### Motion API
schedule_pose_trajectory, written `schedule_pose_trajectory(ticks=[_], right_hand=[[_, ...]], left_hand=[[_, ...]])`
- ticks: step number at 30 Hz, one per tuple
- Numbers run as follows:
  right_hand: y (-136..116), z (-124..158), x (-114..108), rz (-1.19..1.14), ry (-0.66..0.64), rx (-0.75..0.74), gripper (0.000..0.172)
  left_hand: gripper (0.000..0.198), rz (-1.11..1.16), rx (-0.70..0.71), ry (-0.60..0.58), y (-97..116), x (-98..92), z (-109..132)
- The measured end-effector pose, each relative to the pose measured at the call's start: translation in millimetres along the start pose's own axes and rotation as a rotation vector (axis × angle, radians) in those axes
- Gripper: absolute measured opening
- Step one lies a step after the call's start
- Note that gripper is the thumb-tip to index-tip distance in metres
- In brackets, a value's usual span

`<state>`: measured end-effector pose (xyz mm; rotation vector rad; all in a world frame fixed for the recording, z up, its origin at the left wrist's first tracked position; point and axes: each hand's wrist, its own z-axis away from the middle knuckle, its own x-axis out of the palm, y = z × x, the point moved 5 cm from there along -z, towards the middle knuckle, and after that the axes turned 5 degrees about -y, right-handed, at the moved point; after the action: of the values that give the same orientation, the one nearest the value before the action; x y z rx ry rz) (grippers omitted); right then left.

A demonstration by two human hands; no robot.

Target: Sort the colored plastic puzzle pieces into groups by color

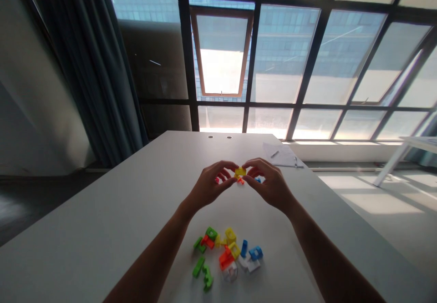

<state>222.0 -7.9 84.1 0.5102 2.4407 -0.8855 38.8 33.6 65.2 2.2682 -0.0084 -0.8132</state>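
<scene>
Both my arms reach out over a white table, and the hands meet at a small yellow plastic block [240, 171]. My left hand [213, 180] pinches its left side between thumb and fingers. From the right, my right hand [268, 180] grips the same piece with thumb and fingertips. Just below the yellow block shows an orange piece [241, 181]; whether it is joined to the block or lies behind it I cannot tell. A blue piece [258, 180] and a pink-red piece [217, 180] are partly hidden behind my fingers.
Between my forearms lies a loose cluster of plastic blocks: green [198, 267], yellow [230, 235], orange [226, 258], blue [256, 252] and white [253, 265]. Farther back on the white table [143, 212] are a paper sheet [287, 156] and a pen [274, 154]. Windows stand beyond.
</scene>
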Motion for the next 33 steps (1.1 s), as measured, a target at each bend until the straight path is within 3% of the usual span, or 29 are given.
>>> schedule_pose_trajectory(ticks=[6,11,18,23,28,33], right_hand=[[1,0,2,-0.004,0.046,-0.002,0.017],[9,-1,6,-0.020,0.101,0.093,0.019],[18,0,13,-0.105,0.030,0.156,0.041],[18,1,14,-0.051,-0.007,0.107,0.031],[17,1,14,0.002,-0.003,0.107,0.028],[20,1,15,0.045,-0.014,0.111,0.025]], left_hand=[[0.034,0.033,0.007,0.016,-3,0.9,-1],[0.044,0.138,-0.015,0.008,-10,3.1,-2],[0.042,0.316,-0.064,0.018,-19,5.2,-1],[0.042,0.346,-0.072,0.014,-21,4.1,-2],[0.041,0.255,-0.047,0.003,-18,1.7,-3],[0.027,-0.057,-0.007,0.068,-14,-2.7,-2]])
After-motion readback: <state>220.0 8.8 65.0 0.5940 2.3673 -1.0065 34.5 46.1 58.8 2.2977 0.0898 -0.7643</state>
